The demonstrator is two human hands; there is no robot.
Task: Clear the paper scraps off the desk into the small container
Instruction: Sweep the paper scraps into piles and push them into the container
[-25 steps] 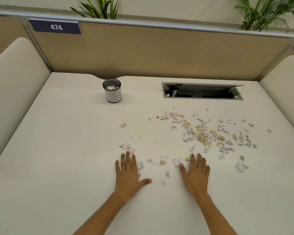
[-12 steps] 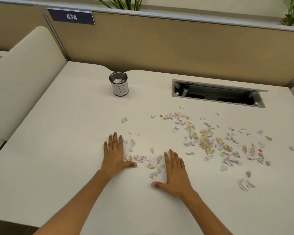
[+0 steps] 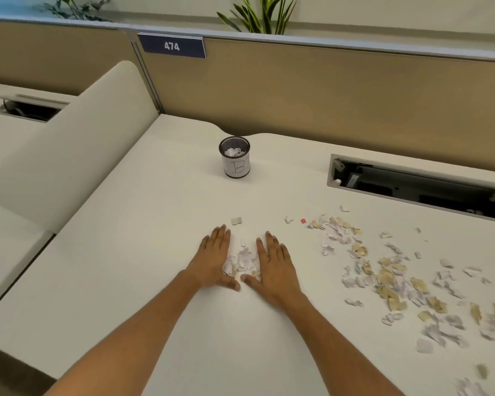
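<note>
Head view: left hand (image 3: pixel 212 260) and right hand (image 3: pixel 275 267) lie flat, fingers extended, holding nothing, penning a small heap (image 3: pixel 242 260) short of the cup (image 3: pixel 235 161). Best squeeze palms together underneath before lifting; most scraps (image 3: pixel 389 281) lie right of the cup.

One view only, from a wide-angle camera on the person's head, set above the near edge of the desk (image 3: pixel 143 252) and tilted forward and down. It faces the tan partition (image 3: pixel 326 95) at 12 o'clock, with its number sign (image 3: pixel 172 46) at about 11 o'clock. Both forearms enter from the bottom edge at 6 o'clock, so the camera sits close over them. The lens bends straight edges near the borders. There is no second view to share any part of the scene.
</note>
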